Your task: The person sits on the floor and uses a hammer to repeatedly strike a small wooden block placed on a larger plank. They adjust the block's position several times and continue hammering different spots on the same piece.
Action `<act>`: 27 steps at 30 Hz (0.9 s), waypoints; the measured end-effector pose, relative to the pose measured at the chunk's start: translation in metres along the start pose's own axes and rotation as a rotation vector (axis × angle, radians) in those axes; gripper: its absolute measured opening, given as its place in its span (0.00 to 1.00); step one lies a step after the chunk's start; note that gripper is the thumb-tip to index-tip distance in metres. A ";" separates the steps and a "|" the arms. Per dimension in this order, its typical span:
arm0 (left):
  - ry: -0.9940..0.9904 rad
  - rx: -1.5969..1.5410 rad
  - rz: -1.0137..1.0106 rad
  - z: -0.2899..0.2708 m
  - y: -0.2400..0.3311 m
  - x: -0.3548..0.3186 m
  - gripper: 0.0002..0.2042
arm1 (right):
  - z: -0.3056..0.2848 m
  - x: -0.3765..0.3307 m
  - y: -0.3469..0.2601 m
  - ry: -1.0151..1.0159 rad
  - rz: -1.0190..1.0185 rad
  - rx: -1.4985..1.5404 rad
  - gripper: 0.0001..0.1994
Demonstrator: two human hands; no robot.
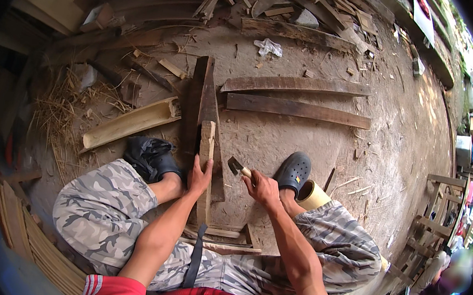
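My left hand point(200, 175) is closed around the side of a pale, narrow wood strip point(208, 136), which points away from me. The strip's far end lies over a dark wooden beam point(209, 102) on the ground, and its near end comes back between my legs. In my right hand point(264, 189) is a short tool with a pale handle and a dark metal head point(236, 165); its exact kind is unclear. The tool's head is held to the right of the strip, apart from it. My right foot, in a dark clog point(294, 170), is just beyond my right hand.
Two dark planks point(297, 109) lie across the dirt floor ahead. A split bamboo piece point(130, 124) rests at left, near straw-like shavings point(58, 102). A bamboo tube point(313, 195) is beside my right leg. Scrap wood point(318, 7) is piled at the back, near white plastic point(268, 47).
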State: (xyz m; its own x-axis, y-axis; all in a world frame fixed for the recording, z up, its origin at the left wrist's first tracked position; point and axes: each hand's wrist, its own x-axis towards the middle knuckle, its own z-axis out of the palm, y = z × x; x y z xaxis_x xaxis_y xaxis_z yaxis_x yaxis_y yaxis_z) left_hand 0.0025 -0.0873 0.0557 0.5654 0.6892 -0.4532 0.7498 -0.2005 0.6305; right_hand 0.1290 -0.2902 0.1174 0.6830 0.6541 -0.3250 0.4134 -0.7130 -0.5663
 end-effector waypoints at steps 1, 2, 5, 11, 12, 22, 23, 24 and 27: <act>-0.047 -0.032 -0.003 0.000 -0.013 -0.004 0.42 | -0.004 0.006 0.001 -0.033 -0.062 -0.041 0.16; -0.102 -0.065 0.003 -0.005 -0.012 -0.009 0.43 | -0.009 0.011 0.001 -0.008 -0.146 -0.033 0.14; -0.166 -0.048 -0.027 -0.007 -0.020 -0.022 0.50 | -0.020 0.023 -0.002 -0.037 -0.333 -0.063 0.13; -0.178 0.129 -0.040 -0.009 -0.016 -0.025 0.44 | -0.040 0.062 -0.024 -0.314 -0.580 -0.343 0.12; -0.129 0.164 -0.018 -0.006 -0.013 -0.027 0.44 | -0.043 0.069 -0.028 -0.349 -0.606 -0.382 0.12; -0.063 0.192 -0.007 -0.003 -0.006 -0.036 0.42 | -0.071 0.085 -0.030 -0.447 -0.640 -0.487 0.11; -0.044 0.197 0.020 -0.004 -0.005 -0.036 0.42 | -0.070 0.086 -0.028 -0.442 -0.632 -0.497 0.11; -0.057 0.206 0.004 -0.003 -0.003 -0.036 0.42 | -0.066 0.088 -0.026 -0.436 -0.624 -0.506 0.12; -0.088 0.223 -0.033 -0.003 0.002 -0.036 0.42 | -0.065 0.082 -0.029 -0.363 -0.513 -0.442 0.14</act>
State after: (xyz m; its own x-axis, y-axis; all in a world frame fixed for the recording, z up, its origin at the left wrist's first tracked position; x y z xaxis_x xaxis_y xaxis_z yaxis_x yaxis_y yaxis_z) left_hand -0.0178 -0.1104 0.0749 0.5600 0.6365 -0.5304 0.8200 -0.3345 0.4644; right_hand 0.2119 -0.2328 0.1561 0.1316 0.9177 -0.3749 0.8798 -0.2824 -0.3823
